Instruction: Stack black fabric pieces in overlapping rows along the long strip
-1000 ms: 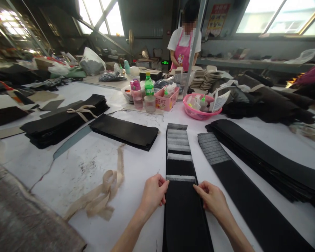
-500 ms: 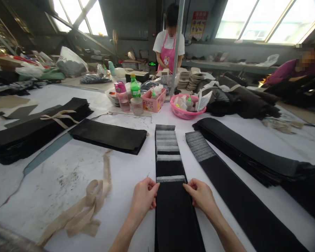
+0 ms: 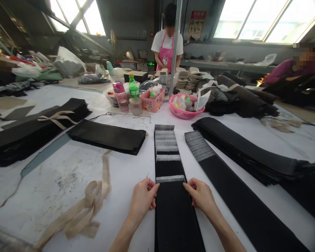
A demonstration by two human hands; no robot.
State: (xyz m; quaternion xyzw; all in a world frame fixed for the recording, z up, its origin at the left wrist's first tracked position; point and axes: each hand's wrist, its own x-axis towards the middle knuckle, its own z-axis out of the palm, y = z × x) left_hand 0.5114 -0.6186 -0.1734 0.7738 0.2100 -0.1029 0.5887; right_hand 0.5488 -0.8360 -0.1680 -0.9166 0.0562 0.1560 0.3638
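Note:
A stack of long black strips (image 3: 174,217) lies lengthwise in front of me, its layers staggered so that several pale grey edge bands show toward the far end. My left hand (image 3: 145,196) pinches the left edge of the top strip just below the nearest grey band. On the opposite edge, at the same height, my right hand (image 3: 199,193) pinches the strip between thumb and fingers. To the right lies another black strip stack (image 3: 233,185) with a grey banded end.
Black stacks lie left (image 3: 107,135), far left (image 3: 34,129) and right (image 3: 246,150). A beige ribbon (image 3: 86,206) curls at the left front. Beyond are a pink basin (image 3: 186,111), a green bottle (image 3: 133,87) and a person in a pink apron (image 3: 166,52).
Both hands keep the same hold on the strip. The background and table items have shifted very slightly left in the view.

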